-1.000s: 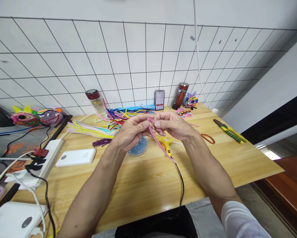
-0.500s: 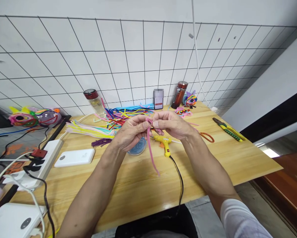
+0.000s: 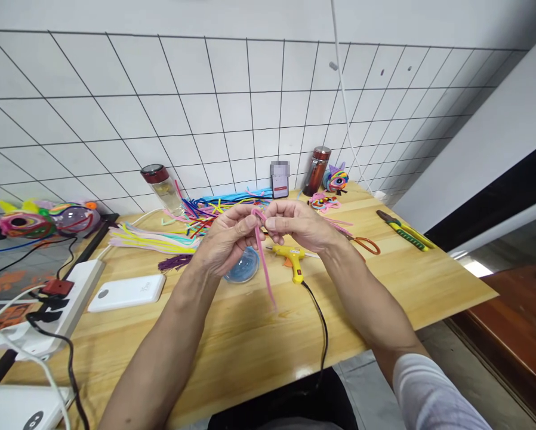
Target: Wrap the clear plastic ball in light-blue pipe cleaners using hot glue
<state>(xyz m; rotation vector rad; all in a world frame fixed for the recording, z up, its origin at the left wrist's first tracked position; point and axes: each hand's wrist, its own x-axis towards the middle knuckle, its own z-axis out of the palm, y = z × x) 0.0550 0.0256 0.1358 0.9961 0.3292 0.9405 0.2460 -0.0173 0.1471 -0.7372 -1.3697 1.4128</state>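
Observation:
Between my two hands is a pink pipe cleaner [image 3: 264, 266], bent into a small loop at the top with one long end hanging toward the table. My left hand [image 3: 232, 236] pinches it between thumb and forefinger. Right beside it, my right hand [image 3: 295, 224] grips the loop's other side, fingers closed. Below them on the wood lie a yellow glue gun [image 3: 295, 257] with a black cord and a round clear dish [image 3: 243, 266] that looks blue, partly hidden by my left hand.
Bundles of coloured pipe cleaners [image 3: 151, 239] lie behind my hands. A white power bank [image 3: 127, 292] and a power strip [image 3: 73, 304] are on the left. Pliers [image 3: 406, 230] and orange-handled scissors [image 3: 367, 245] lie right. A phone [image 3: 280, 180] stands between a glass bottle [image 3: 160, 185] and a red-brown flask [image 3: 317, 171].
The view has turned slightly right, so everything sits further left. Both hands still hold the pink pipe cleaner, and its loop between the fingertips shows a little more.

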